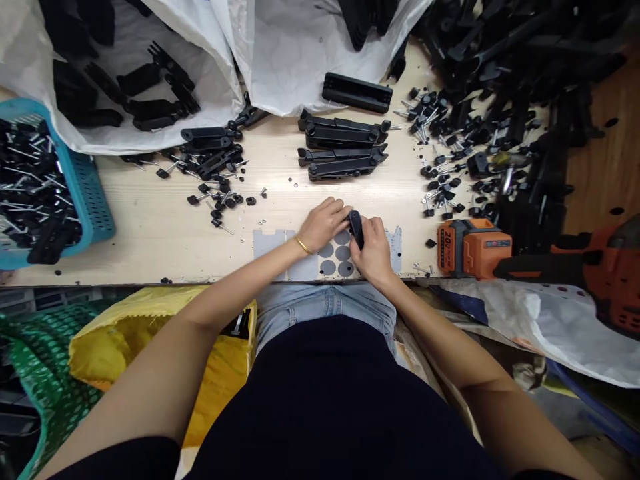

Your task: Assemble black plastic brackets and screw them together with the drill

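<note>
Both my hands meet over a small black plastic part at the table's near edge. My left hand, with a gold bracelet on the wrist, curls its fingers on the part's left end. My right hand wraps round its right side. Under them lies a grey metal plate with round holes. Beyond my hands lie several assembled black bars in a short stack.
A blue basket of black screw knobs stands at the left. Loose knobs and screws are scattered centre-left and at the right. White bags of black parts sit at the back. An orange cordless drill lies at the right.
</note>
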